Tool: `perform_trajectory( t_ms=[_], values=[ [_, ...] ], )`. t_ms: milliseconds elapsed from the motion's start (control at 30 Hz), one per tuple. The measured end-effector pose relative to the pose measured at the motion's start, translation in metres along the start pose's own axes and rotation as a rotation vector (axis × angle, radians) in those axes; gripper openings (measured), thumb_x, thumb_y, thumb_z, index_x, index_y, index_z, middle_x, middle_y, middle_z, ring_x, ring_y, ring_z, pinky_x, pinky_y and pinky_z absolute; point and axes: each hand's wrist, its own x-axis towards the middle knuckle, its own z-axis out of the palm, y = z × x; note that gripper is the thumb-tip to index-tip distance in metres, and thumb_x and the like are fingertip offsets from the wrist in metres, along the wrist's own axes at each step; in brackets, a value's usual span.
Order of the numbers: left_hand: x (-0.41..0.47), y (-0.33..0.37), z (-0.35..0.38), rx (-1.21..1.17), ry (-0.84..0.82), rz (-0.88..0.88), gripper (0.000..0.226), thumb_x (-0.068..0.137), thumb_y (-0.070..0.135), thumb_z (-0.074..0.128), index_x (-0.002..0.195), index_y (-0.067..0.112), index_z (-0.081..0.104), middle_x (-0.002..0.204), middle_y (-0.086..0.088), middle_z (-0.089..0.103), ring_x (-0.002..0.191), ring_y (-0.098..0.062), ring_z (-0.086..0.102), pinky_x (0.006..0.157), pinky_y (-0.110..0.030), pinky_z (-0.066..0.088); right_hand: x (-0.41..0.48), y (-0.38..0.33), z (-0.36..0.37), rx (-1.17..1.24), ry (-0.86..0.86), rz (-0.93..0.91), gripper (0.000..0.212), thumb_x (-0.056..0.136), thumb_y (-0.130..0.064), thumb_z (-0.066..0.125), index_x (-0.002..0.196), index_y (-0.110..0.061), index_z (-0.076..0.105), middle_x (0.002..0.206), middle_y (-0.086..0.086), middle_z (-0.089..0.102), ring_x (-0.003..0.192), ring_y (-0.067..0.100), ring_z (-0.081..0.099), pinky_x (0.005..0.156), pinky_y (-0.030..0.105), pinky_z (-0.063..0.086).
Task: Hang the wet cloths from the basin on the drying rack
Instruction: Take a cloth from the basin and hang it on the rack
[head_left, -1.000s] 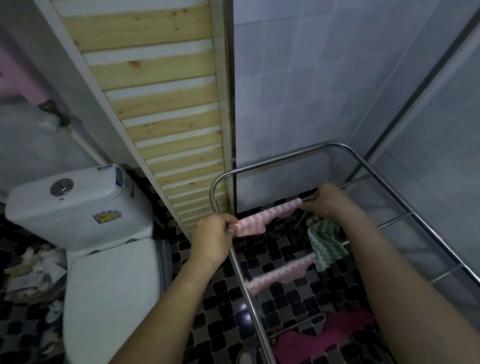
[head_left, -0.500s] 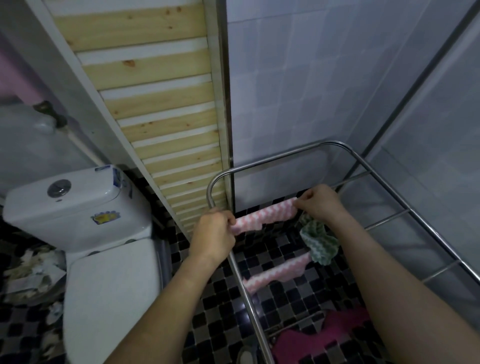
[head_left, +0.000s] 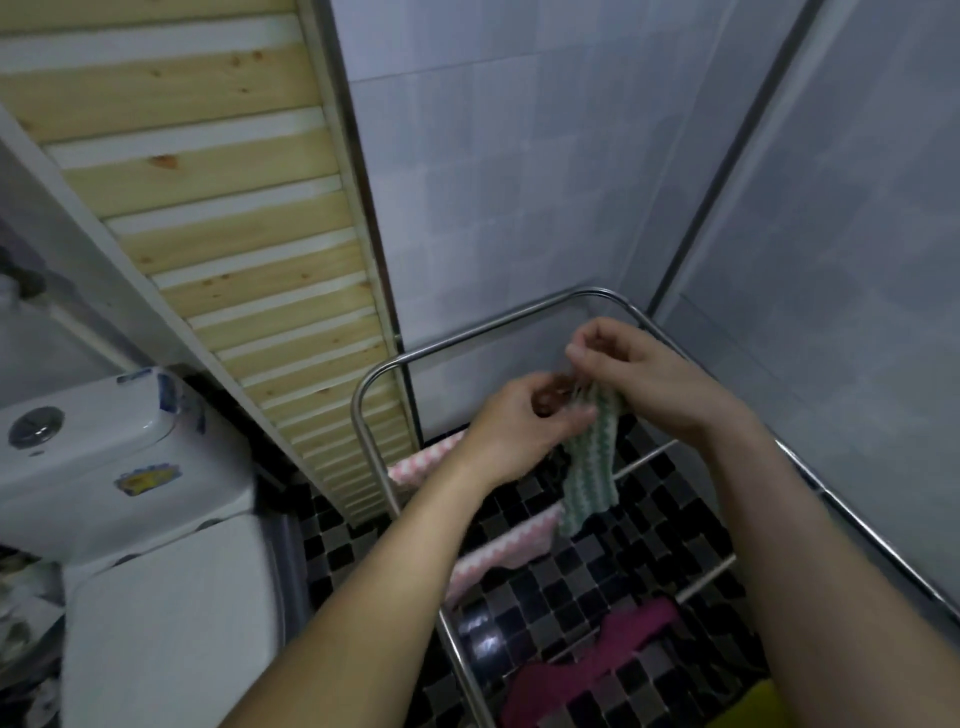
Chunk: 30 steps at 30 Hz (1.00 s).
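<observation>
Both hands hold a green-and-white zigzag cloth (head_left: 592, 467) above the steel drying rack (head_left: 498, 330). My left hand (head_left: 519, 431) pinches its top edge from the left, and my right hand (head_left: 639, 374) pinches the same edge from the right. The cloth hangs down between them over the rack's rods. A pink zigzag cloth (head_left: 421, 462) lies over a rod behind my left wrist. A second pink zigzag cloth (head_left: 498, 551) hangs on a lower rod. A magenta cloth (head_left: 597, 654) hangs near the bottom. The basin is out of view.
A white toilet with its cistern (head_left: 104, 457) stands at the left. A slatted wooden panel (head_left: 234, 218) leans against the tiled wall beside the rack. Black-and-grey mosaic floor (head_left: 566, 582) shows under the rods. A yellow item (head_left: 748, 706) sits at the bottom edge.
Both hands let go of the pink cloth, now left on its rod. My left hand moved right to join my right hand on the green cloth, which is raised and partly spread.
</observation>
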Motion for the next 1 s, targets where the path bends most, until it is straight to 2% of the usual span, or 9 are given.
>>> perform_trajectory(
  t_ms=[100, 200, 333, 467, 533, 600, 767, 867, 1000],
  values=[
    [0.007, 0.01, 0.007, -0.028, 0.057, 0.011, 0.003, 0.084, 0.013, 0.072, 0.082, 0.014, 0.069, 0.068, -0.003, 0.06, 0.061, -0.01, 0.05, 0.061, -0.027, 0.041, -0.007, 0.0, -0.018, 0.008, -0.035, 0.035, 0.023, 0.081, -0.029, 0.065, 0.096, -0.019, 0.051, 0.078, 0.007, 0.045, 0.071, 0.018, 0.041, 0.06, 0.024, 0.036],
    [0.013, 0.026, 0.006, -0.087, 0.12, 0.103, 0.021, 0.083, 0.008, 0.072, 0.07, 0.023, 0.063, 0.07, -0.005, 0.056, 0.067, -0.016, 0.05, 0.065, -0.027, 0.04, -0.014, 0.005, -0.049, -0.158, -0.14, 0.08, 0.048, 0.073, -0.02, 0.079, 0.115, -0.025, 0.056, 0.093, 0.003, 0.054, 0.077, 0.012, 0.052, 0.073, 0.025, 0.046],
    [0.02, 0.047, 0.0, -0.148, 0.19, 0.246, 0.028, 0.082, 0.003, 0.071, 0.074, 0.028, 0.062, 0.075, -0.001, 0.058, 0.075, -0.014, 0.053, 0.072, -0.024, 0.045, -0.018, 0.017, -0.08, -0.268, -0.148, 0.104, 0.026, 0.078, -0.001, 0.075, 0.097, -0.019, 0.072, 0.092, -0.001, 0.073, 0.08, 0.007, 0.065, 0.075, 0.023, 0.051],
    [0.031, 0.048, -0.002, -0.197, 0.229, 0.247, 0.026, 0.088, 0.003, 0.065, 0.083, 0.028, 0.062, 0.082, -0.003, 0.053, 0.077, -0.013, 0.05, 0.072, -0.02, 0.045, -0.025, 0.025, -0.099, 0.092, 0.105, 0.158, 0.017, 0.07, -0.001, 0.075, 0.073, -0.017, 0.073, 0.074, -0.002, 0.073, 0.066, 0.008, 0.067, 0.06, 0.019, 0.054],
    [0.041, 0.039, 0.003, -0.186, 0.223, 0.235, 0.026, 0.089, 0.004, 0.064, 0.084, 0.029, 0.06, 0.083, -0.006, 0.05, 0.074, -0.014, 0.047, 0.069, -0.022, 0.043, -0.023, 0.034, -0.105, 0.32, 0.211, 0.19, 0.017, 0.058, -0.009, 0.079, 0.071, -0.017, 0.07, 0.072, -0.001, 0.071, 0.063, 0.011, 0.068, 0.061, 0.023, 0.058],
    [0.047, 0.026, 0.009, -0.133, 0.229, 0.201, 0.027, 0.088, 0.008, 0.065, 0.081, 0.032, 0.058, 0.077, 0.002, 0.048, 0.068, -0.012, 0.045, 0.066, -0.024, 0.041, -0.019, 0.045, -0.108, 0.383, 0.293, 0.245, 0.02, 0.065, -0.005, 0.076, 0.075, -0.017, 0.064, 0.068, -0.005, 0.069, 0.061, 0.009, 0.067, 0.061, 0.023, 0.056],
    [0.058, -0.011, 0.024, -0.047, 0.175, -0.01, 0.024, 0.088, 0.01, 0.067, 0.077, 0.027, 0.054, 0.073, 0.003, 0.05, 0.062, -0.015, 0.048, 0.049, -0.023, 0.046, -0.006, 0.073, -0.108, 0.335, 0.463, 0.342, 0.025, 0.084, 0.013, 0.059, 0.074, -0.009, 0.055, 0.062, 0.002, 0.064, 0.053, 0.01, 0.063, 0.053, 0.017, 0.055],
    [0.067, -0.025, 0.025, 0.084, 0.187, -0.042, 0.022, 0.084, 0.016, 0.072, 0.073, 0.026, 0.056, 0.069, -0.001, 0.057, 0.059, -0.017, 0.054, 0.052, -0.024, 0.046, 0.008, 0.085, -0.106, 0.176, 0.556, 0.318, 0.023, 0.084, 0.012, 0.061, 0.073, -0.008, 0.058, 0.069, 0.01, 0.058, 0.049, 0.007, 0.058, 0.055, 0.015, 0.054],
    [0.079, -0.024, 0.022, -0.027, 0.287, -0.055, 0.02, 0.087, 0.009, 0.068, 0.075, 0.02, 0.055, 0.07, -0.005, 0.056, 0.052, -0.014, 0.054, 0.043, -0.015, 0.043, 0.036, 0.091, -0.102, -0.017, 0.646, 0.253, 0.023, 0.083, 0.003, 0.068, 0.071, -0.016, 0.063, 0.073, 0.01, 0.062, 0.063, 0.017, 0.056, 0.073, 0.033, 0.052]
  ],
)
